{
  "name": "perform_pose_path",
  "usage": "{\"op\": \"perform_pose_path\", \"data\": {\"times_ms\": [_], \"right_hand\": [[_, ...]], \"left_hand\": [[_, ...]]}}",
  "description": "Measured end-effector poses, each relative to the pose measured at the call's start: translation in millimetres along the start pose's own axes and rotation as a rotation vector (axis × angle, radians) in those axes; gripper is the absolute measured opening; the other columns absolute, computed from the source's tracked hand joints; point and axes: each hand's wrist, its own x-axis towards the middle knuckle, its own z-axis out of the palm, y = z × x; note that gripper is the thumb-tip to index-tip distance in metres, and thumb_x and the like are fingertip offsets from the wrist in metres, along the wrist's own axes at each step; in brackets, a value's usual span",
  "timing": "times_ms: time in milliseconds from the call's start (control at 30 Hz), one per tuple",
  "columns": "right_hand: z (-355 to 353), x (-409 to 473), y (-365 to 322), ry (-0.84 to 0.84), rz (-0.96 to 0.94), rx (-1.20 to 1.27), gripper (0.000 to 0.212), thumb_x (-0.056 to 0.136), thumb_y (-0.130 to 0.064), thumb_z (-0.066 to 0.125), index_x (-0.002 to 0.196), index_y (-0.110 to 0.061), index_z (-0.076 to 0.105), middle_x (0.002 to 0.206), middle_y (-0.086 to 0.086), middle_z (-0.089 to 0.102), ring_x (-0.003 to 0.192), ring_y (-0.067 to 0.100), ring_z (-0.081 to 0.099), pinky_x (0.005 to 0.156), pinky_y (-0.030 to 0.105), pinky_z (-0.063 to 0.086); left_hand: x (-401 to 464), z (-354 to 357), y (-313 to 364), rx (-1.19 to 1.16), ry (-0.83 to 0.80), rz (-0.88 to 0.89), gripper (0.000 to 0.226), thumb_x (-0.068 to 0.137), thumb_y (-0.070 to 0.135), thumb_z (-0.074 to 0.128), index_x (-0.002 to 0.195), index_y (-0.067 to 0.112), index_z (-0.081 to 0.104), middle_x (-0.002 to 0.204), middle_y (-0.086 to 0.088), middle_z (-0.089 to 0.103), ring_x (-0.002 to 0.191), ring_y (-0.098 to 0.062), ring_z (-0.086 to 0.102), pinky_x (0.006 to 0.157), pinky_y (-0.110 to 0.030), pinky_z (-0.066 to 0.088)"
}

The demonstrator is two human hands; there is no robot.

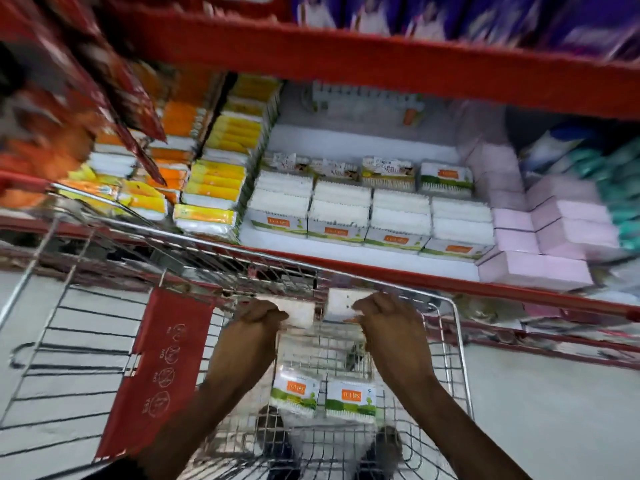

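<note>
A red shelf (381, 268) crosses mid-frame, stacked with white packs (339, 216). Below it at lower centre stands the wire cart (459, 341), with two labelled packs (351, 398) lying inside. Over the cart's far rim, the left hand (261, 317) and right hand (388, 320) each grip a white pack, the left-held pack (299, 311) and the right-held pack (341, 301), with fingers curled round them.

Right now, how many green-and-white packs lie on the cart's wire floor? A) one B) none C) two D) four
C: a first floor pack and a second floor pack lie side by side on the floor of the cart, between the forearms. Higher up, the left hand grips the left-held pack and the right hand grips the right-held pack.
</note>
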Motion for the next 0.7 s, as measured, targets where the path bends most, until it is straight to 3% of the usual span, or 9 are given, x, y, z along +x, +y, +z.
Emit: {"op": "perform_pose_path", "data": {"times_ms": [100,333,467,700], "right_hand": [[-49,3,-13,0.137,-0.028,0.024,0.032,0.071,-0.008,0.082,0.100,-0.018,0.072,0.096,0.001,0.071,0.094,0.027,0.063,0.076,0.035,0.053],[-104,32,-29,0.309,-0.019,0.075,0.035,0.071,-0.001,0.082,0.102,-0.014,0.072,0.095,0.002,0.070,0.090,0.025,0.062,0.074,0.035,0.056],[-98,57,-36,0.316,-0.009,0.086,0.031,0.077,-0.003,0.080,0.105,-0.015,0.071,0.095,0.000,0.070,0.090,0.021,0.061,0.075,0.034,0.055],[-55,91,-37,0.224,0.040,0.017,0.044,0.062,0.005,0.083,0.097,-0.017,0.070,0.089,-0.002,0.067,0.085,0.018,0.057,0.071,0.030,0.051]], "left_hand": [[2,-55,9,-0.015,0.125,0.031,0.029,0.081,0.006,0.056,0.103,0.011,0.073,0.098,-0.005,0.071,0.090,-0.031,0.066,0.073,-0.041,0.059],[33,-128,20,-0.013,0.396,0.100,0.027,0.079,0.004,0.061,0.102,0.008,0.073,0.096,-0.006,0.071,0.090,-0.025,0.062,0.075,-0.036,0.054],[61,-131,13,-0.022,0.403,0.085,0.026,0.083,-0.004,0.066,0.105,0.007,0.074,0.097,-0.006,0.070,0.094,-0.025,0.063,0.074,-0.036,0.058],[94,-107,-1,-0.013,0.287,0.064,0.029,0.078,-0.008,0.071,0.103,0.007,0.075,0.092,-0.006,0.071,0.091,-0.027,0.066,0.068,-0.039,0.062]]}}
